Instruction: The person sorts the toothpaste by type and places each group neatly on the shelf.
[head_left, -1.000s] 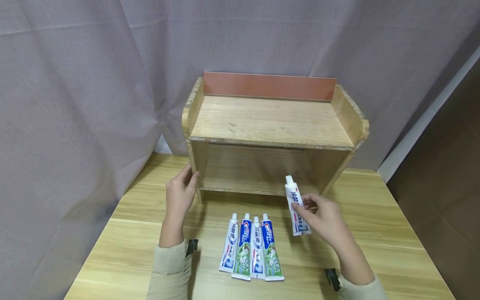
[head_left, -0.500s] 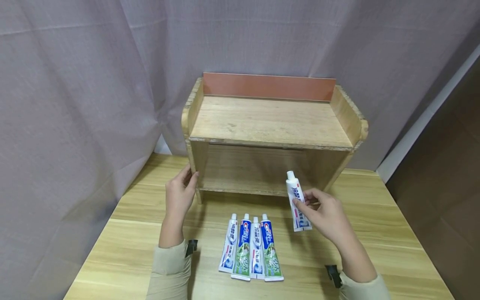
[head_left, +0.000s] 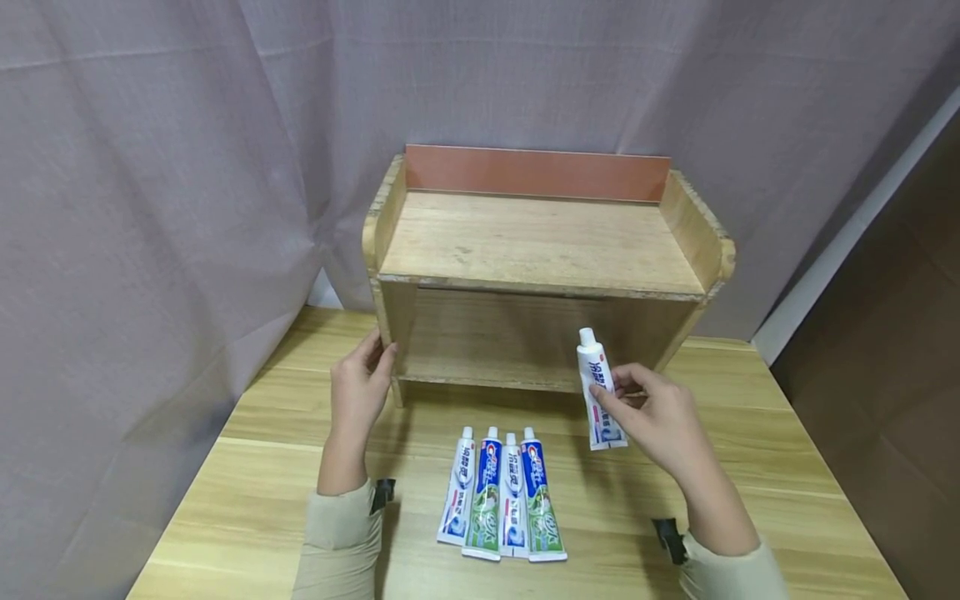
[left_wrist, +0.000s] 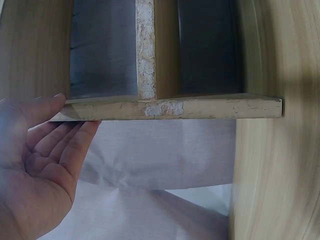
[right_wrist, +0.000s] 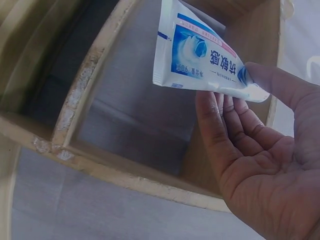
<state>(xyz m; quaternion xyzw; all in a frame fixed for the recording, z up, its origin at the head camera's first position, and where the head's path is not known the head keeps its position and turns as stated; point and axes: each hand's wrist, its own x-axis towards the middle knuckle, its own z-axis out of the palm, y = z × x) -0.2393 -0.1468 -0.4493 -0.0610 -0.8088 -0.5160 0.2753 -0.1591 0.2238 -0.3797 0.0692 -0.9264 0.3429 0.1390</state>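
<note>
My right hand [head_left: 660, 412] pinches a white toothpaste tube [head_left: 597, 392] between thumb and fingers, its cap pointing up, in front of the wooden shelf's [head_left: 540, 246] lower opening. The right wrist view shows the crimped end of this tube [right_wrist: 192, 52] up close. My left hand [head_left: 360, 387] grips the front edge of the shelf's left side panel; in the left wrist view the thumb lies on one face of the panel [left_wrist: 210, 108] and the fingers on the other. On the table between my hands lie two white tubes [head_left: 457, 492] and two blue-green Crest tubes [head_left: 486, 500], side by side, caps away from me.
The two-level shelf stands at the back of the wood-grain table [head_left: 780, 467], with a reddish-brown board [head_left: 536, 173] along its top rear. Grey curtain [head_left: 187, 208] hangs behind and to the left. A dark brown surface [head_left: 885, 350] rises at the right.
My right hand has lifted the white toothpaste tube slightly up and to the right, towards the shelf. The left hand and the tubes on the table have stayed in place.
</note>
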